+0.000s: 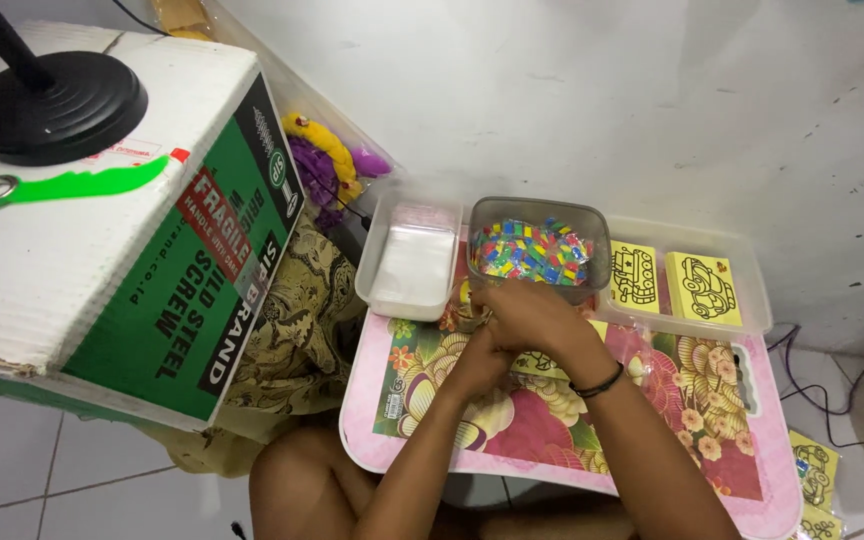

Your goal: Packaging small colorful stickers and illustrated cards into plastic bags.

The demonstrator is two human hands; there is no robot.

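Left of the bead tub (537,250) sits a white tray (410,262). Just in front of the tub, over the pink table (572,420), the left hand (480,358) and right hand (532,318) press together; their grip cannot be told. Right of it lie yellow cards (672,280).

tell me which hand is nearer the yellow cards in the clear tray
Right. The right hand sits just below the tub of coloured pieces, close beside the tray of yellow cards. The left hand is clasped against it, on the side farther from the cards.
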